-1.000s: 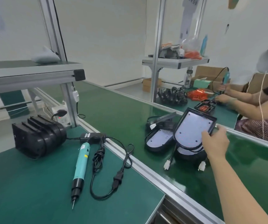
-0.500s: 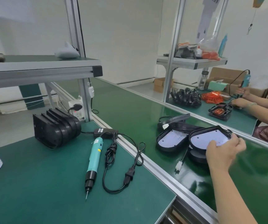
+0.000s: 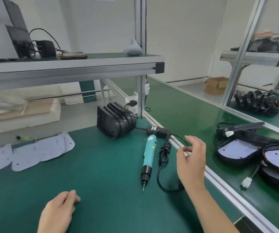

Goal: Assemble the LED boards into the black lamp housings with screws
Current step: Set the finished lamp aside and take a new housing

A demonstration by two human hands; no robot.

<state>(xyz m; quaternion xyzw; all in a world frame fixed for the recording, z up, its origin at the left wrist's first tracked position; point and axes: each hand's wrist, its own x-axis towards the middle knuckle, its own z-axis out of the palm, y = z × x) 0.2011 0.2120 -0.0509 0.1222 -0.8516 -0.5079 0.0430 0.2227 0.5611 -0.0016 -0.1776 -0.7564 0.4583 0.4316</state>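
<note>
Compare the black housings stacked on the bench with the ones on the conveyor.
Bench housings stand on edge, nested in a row; conveyor housings lie flat, overlapping. Bench housings show no white board; the upper conveyor housings hold white LED boards, face up. Conveyor housings trail wires with white connectors; none show on the bench housings. Shared: black, with the same rounded outline.
</note>
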